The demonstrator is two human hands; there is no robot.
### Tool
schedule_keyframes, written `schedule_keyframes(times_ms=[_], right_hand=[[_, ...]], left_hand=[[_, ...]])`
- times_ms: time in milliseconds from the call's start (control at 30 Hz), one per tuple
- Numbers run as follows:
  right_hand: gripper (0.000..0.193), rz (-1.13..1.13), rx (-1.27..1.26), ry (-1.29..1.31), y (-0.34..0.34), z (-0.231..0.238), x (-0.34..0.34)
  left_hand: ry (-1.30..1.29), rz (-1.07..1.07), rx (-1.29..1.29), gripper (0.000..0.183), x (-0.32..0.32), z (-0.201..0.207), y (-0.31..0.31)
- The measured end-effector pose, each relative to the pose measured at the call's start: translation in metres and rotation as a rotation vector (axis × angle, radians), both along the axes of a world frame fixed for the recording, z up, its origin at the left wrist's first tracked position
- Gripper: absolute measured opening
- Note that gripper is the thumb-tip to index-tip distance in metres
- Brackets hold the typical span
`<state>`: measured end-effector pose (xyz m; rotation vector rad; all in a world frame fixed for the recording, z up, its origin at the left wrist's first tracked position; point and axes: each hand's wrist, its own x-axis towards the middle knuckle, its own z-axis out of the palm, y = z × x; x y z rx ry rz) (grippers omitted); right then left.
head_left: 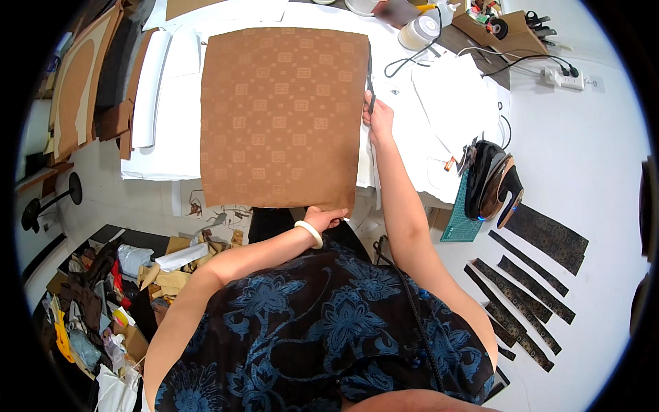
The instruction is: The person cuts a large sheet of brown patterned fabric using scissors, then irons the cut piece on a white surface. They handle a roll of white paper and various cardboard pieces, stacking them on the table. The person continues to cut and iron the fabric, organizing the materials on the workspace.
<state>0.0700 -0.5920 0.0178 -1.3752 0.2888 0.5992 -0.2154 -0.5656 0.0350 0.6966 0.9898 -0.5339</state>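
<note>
A large brown piece of fabric (274,130) with a pale repeating motif lies over the white table, its near edge hanging past the front. My left hand (324,218), with a cream bangle at the wrist, is closed on the fabric's near edge by its right corner. Along the fabric's right edge, my right hand (379,120) grips a pair of dark scissors (371,99). Their blades point away from me, and the fingers partly hide the handles. A narrow pale strip hangs just below the right hand, beside the cloth.
White sheets cover the table (405,158), with a white roll (152,89) at left. An iron (498,182) stands by a green cutting mat (461,213) at right. Dark patterned strips (528,288) lie beyond. Scraps (130,288) fill the lower left; a cord (405,65) loops near a jar.
</note>
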Motion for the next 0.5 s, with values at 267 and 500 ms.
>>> schedule_keyframes(times_ms=[267,500], right_hand=[[0.031,0.019,0.004,-0.01,-0.002,-0.006,0.004],[0.033,0.027,-0.008,0.003,0.008,0.003,0.027]], left_hand=[[0.016,0.0,-0.003,0.018,-0.001,-0.008,0.0],[0.03,0.009,0.017,0.018,0.002,0.0,0.002]])
